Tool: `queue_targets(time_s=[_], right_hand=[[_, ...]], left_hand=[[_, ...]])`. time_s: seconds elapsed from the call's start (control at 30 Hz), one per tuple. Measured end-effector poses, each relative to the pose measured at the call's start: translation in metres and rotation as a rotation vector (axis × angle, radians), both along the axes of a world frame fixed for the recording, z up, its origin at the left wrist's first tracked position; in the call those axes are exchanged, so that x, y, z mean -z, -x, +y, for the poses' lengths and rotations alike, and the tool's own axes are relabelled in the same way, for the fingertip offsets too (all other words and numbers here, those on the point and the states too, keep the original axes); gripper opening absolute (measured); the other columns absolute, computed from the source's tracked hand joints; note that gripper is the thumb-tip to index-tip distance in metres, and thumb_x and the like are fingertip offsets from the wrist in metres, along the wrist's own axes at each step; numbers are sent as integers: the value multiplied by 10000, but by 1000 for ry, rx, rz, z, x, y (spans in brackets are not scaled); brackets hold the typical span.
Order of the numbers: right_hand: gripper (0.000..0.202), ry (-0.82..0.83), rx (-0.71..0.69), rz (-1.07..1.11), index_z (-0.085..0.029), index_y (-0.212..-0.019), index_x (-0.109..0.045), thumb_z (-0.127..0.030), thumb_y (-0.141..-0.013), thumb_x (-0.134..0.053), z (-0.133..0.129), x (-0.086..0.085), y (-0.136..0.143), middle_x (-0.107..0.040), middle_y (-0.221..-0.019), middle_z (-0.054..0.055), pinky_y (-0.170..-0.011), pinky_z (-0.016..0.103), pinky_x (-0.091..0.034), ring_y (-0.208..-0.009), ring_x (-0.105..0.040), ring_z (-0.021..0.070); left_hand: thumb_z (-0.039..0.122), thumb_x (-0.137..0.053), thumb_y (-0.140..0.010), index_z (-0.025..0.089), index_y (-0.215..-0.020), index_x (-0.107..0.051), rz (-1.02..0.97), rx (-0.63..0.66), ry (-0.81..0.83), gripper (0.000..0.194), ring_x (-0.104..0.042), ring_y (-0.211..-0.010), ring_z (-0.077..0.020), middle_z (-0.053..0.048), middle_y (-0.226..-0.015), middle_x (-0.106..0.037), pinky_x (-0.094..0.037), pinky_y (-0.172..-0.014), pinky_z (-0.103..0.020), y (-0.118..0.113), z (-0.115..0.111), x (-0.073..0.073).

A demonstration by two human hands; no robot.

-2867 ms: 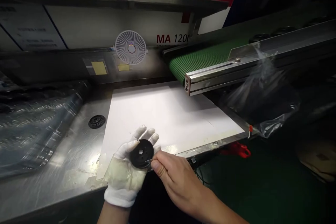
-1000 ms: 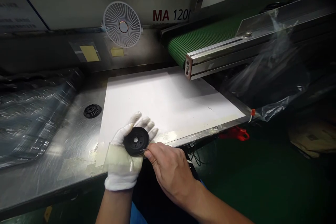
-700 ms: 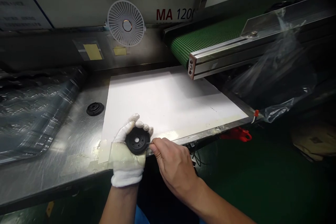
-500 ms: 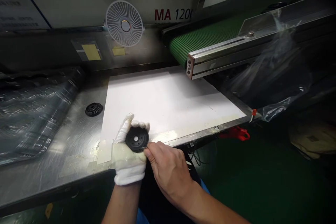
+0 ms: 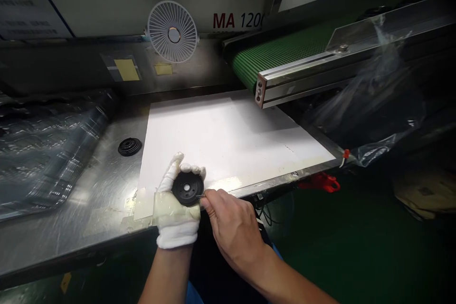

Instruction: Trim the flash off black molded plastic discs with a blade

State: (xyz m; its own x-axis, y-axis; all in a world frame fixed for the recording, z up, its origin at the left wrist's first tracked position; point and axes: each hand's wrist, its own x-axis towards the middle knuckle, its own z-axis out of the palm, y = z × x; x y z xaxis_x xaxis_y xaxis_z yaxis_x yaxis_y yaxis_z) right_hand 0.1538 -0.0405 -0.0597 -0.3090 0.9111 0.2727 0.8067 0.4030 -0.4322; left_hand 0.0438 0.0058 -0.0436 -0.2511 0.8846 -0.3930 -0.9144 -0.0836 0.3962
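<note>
A round black part (image 5: 187,188) with a pale centre hole rests in my left hand (image 5: 174,204), which wears a white glove with its fingers curled round the part. My bare right hand (image 5: 233,225) pinches a thin, pointed tool (image 5: 201,196) whose tip is at the part's lower right rim. The tool is too small to make out fully. Another black ringed part (image 5: 129,147) lies on the metal table (image 5: 107,175), left of the white sheet (image 5: 221,137).
A green conveyor belt (image 5: 281,50) with a metal rail juts in at the upper right, a clear plastic bag (image 5: 377,104) hanging from it. Clear plastic trays (image 5: 46,152) lie at left. A white fan (image 5: 173,34) stands behind. A red clamp (image 5: 322,182) is at the table's front edge.
The view has shifted slightly, so everything appears a little farther right. The tool tip has moved slightly along or off the part's rim; both hands keep their hold.
</note>
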Motion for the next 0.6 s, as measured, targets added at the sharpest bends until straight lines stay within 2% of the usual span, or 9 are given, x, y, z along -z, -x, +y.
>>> queue_targets(time_s=[0.13,0.23,0.3,0.33,0.43,0.6], right_hand=[[241,5,-18,-11,-239,-863,-508,-320,-1011,-335,-1,2,3,-551,-728,-25,-568,311,-217,-625,-494,165],[248,11,-28,-3,-241,-861,-504,-323,-1015,-328,1,1,-1,-551,-732,-28,-573,309,-223,-629,-498,165],[253,9,-27,1,-242,-864,-504,-322,-1018,-320,2,1,-5,-550,-736,-29,-573,308,-223,-630,-501,163],[258,10,-19,-1,-240,-859,-502,-322,-1018,-316,3,1,-6,-548,-735,-28,-570,309,-221,-626,-499,162],[268,11,14,-11,-236,-841,-497,-325,-1018,-316,3,1,-7,-538,-718,-25,-562,310,-212,-608,-487,161],[252,3,19,21,-234,-852,-512,-314,-1012,-334,-1,1,2,-558,-727,-20,-559,306,-209,-610,-489,161]], left_hand=[[122,-569,-800,164,-948,-650,8,-73,-36,173,-612,-690,-113,9,-683,-617,-530,-830,-341,-2,-2,3],[170,-547,-789,150,-1101,-621,54,115,-79,321,-626,-943,-258,-93,-917,-672,-508,-862,-480,4,-8,2],[206,-532,-773,120,-1147,-603,66,239,-74,390,-618,-962,-319,-145,-952,-667,-517,-811,-516,9,-11,0],[203,-532,-764,107,-1129,-611,67,250,-62,386,-634,-902,-303,-141,-899,-669,-529,-783,-495,11,-11,-1],[153,-565,-754,106,-1012,-642,61,166,-29,274,-624,-700,-178,-58,-705,-630,-546,-718,-364,9,-9,-3],[130,-616,-767,158,-935,-639,37,30,-45,172,-590,-660,-105,15,-665,-591,-537,-726,-298,-3,-3,0]])
